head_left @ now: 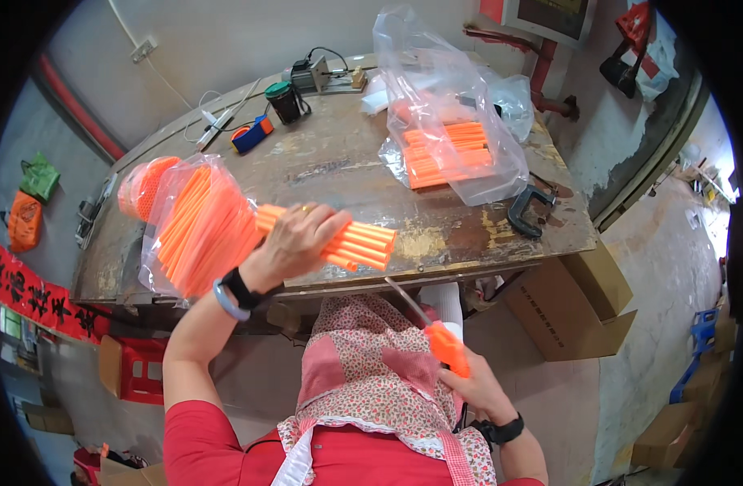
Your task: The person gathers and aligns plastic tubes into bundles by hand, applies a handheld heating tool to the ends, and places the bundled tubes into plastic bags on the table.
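My left hand (297, 241) is wrapped from above around a bundle of orange plastic tubes (363, 245) near the table's front edge, the tube ends pointing right. Just left of it lies a clear bag (205, 231) packed with more orange tubes. In my right hand (478, 387), low and in front of the table, is a tool with an orange handle and a long, thin metal shaft (409, 301). Its tip points up and left toward the tube ends, apart from them; its exact kind I cannot tell.
On the worn wooden table (323, 174) are an open clear bag (452, 154) over orange tubes, a C-clamp (527, 212), a dark cup with a green lid (286, 103), a blue-orange tape roll (251, 134) and a small motor (310, 77). A cardboard box (562, 312) stands below right, a red stool (140, 368) left.
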Demonstrator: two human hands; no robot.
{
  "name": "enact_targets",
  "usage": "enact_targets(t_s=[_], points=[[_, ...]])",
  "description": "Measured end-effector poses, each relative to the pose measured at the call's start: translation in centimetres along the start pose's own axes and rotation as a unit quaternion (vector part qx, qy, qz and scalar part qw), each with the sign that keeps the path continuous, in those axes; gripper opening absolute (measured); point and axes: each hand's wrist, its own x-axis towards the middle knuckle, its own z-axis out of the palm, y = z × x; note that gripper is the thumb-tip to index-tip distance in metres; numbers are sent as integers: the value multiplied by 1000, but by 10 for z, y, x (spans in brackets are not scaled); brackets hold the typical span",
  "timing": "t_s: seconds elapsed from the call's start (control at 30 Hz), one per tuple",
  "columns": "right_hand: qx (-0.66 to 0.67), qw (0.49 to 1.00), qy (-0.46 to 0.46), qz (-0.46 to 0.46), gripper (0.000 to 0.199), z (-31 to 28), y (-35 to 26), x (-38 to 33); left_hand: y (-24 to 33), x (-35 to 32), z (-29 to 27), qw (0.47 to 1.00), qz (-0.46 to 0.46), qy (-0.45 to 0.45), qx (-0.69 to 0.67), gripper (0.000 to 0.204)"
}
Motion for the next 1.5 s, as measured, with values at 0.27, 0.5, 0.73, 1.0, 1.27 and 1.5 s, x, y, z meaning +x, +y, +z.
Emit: enact_targets(t_s=[0.27, 0.5, 0.73, 1.0, 1.27, 1.5], points=[[-244, 940, -145, -190, 41, 47, 26, 102, 103, -88, -8, 909, -319, 23, -266, 49], [-253, 941, -200, -105, 35, 47, 41, 180, 134, -132, -4, 846, -447, 64, -282, 47], [-41, 958, -187, -214, 77, 91, -38, 148, 154, -149, 17, 654, -563, 94, -497, 50], [290, 920, -260, -49, 48, 133, -38, 156, 139, -167, 35, 485, -565, 62, -664, 64], [329, 907, -262, -13, 41, 132, -39, 163, 137, -170, 30, 473, -586, 48, -656, 65], [318, 902, -291, 13, 41, 128, -37, 167, 134, -170, 28, 472, -592, 45, -652, 63]])
